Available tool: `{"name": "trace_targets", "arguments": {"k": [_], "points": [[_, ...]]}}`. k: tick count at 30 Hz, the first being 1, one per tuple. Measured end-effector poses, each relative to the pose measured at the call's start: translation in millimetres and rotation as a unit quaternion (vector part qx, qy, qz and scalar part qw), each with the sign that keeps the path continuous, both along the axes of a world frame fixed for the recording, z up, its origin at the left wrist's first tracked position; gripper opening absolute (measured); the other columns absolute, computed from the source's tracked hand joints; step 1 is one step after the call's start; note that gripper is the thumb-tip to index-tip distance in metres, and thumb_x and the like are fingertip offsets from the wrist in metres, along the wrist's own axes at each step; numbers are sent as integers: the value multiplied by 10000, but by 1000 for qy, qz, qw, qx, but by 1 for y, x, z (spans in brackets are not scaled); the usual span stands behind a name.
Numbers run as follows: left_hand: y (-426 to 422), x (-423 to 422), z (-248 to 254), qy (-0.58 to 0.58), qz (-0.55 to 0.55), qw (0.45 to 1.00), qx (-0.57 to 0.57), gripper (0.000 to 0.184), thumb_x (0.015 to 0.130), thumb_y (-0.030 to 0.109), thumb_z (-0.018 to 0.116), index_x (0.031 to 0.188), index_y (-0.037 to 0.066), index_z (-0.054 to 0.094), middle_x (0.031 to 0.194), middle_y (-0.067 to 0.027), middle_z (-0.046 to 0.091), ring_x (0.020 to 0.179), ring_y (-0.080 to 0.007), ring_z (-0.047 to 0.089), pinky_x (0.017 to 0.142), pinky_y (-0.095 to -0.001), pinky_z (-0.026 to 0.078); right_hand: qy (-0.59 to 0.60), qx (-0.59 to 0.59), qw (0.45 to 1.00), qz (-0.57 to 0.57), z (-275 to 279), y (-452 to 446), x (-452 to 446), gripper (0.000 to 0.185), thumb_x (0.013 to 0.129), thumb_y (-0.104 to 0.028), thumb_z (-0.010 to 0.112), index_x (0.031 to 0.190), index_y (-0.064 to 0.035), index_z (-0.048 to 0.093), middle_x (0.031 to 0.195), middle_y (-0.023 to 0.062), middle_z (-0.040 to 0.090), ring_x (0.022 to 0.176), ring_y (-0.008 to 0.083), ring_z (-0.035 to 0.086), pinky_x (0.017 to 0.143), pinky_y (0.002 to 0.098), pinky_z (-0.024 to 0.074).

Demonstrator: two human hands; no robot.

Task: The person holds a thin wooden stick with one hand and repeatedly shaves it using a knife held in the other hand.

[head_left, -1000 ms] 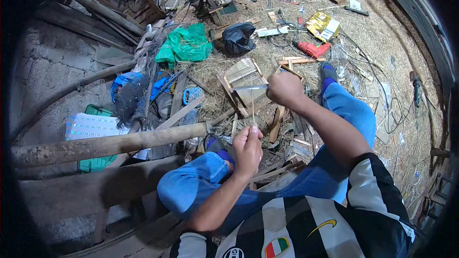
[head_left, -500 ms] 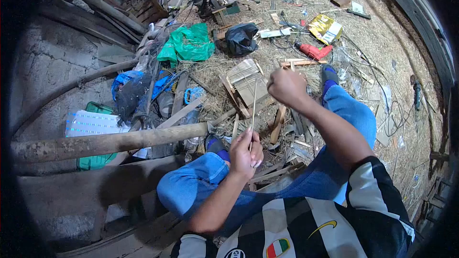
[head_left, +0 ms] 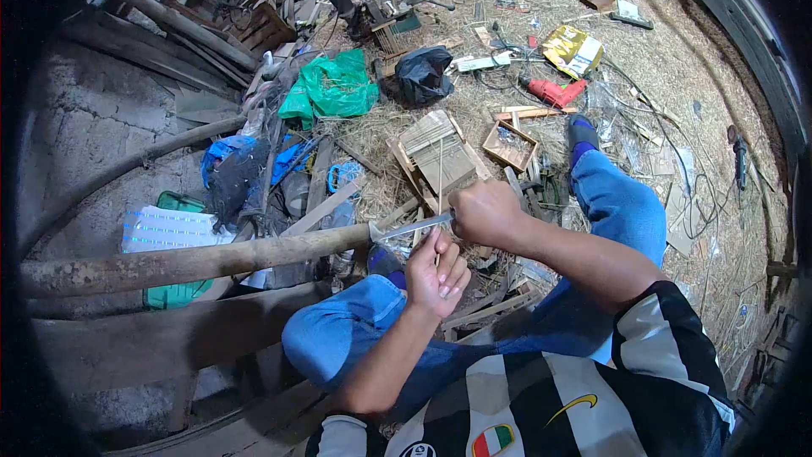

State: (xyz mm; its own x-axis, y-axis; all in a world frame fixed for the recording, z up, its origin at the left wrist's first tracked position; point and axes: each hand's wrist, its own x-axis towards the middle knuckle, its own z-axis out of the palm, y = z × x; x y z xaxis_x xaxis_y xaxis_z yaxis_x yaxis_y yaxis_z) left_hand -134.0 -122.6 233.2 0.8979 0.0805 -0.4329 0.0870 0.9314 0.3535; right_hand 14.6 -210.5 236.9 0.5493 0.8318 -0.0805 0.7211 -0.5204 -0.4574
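Between the thumb and fingers of my left hand (head_left: 437,275) is a thin wooden stick (head_left: 441,171), standing upward. My right hand (head_left: 486,213) is closed around the handle of a knife, whose blade (head_left: 414,227) points left and crosses the stick just above my left fingertips. The handle is hidden inside my fist. Beyond both hands, a slatted wooden piece (head_left: 436,148) lies on the ground, with a small wooden box (head_left: 510,145) to its right holding small bits.
A bamboo pole (head_left: 203,264) reaches in from the left, close to my left hand. Farther off lie a green bag (head_left: 330,85), a black bag (head_left: 424,74), a red drill (head_left: 554,90) with cables and a yellow packet (head_left: 572,49). Wood scraps surround my feet.
My right hand has come down and toward my left hand, bringing the blade across the stick's lower part. The small box, earlier mostly hidden by my right hand, is now visible.
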Motion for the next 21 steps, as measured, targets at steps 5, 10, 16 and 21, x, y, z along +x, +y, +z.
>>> {"name": "trace_targets", "arguments": {"k": [5, 10, 16, 21], "points": [[-2, -2, -4, -10, -4, 1000, -17, 330, 1070, 332, 384, 810, 150, 477, 464, 25, 321, 324, -107, 283, 330, -261, 275, 24, -63, 997, -31, 2, 1, 20, 199, 809, -206, 628, 809, -38, 736, 819, 220, 708, 764, 374, 718, 679, 484, 572], [-5, -9, -7, -6, -12, 1000, -26, 355, 1081, 336, 341, 816, 153, 489, 457, 23, 330, 317, -116, 289, 332, -272, 292, -14, -71, 991, -115, -20, 5, 59, 192, 787, -165, 610, 832, -24, 733, 817, 221, 710, 751, 368, 720, 666, 468, 577], [-9, -15, -8, 33, -12, 999, 34, 352, 1078, 329, 353, 814, 138, 486, 456, 13, 335, 316, -120, 295, 327, -273, 293, 44, -76, 975, -203, -57, -1, 98, 230, 791, -163, 582, 886, -5, 719, 907, 238, 708, 865, 383, 710, 778, 492, 558], [-3, -18, -3, 29, 5, 991, 131, 349, 1076, 334, 368, 831, 113, 482, 457, 7, 330, 316, -113, 293, 317, -272, 289, -1, -38, 981, -188, -25, 4, 82, 217, 799, -203, 607, 858, -21, 709, 857, 234, 704, 805, 391, 707, 732, 504, 562]]}}
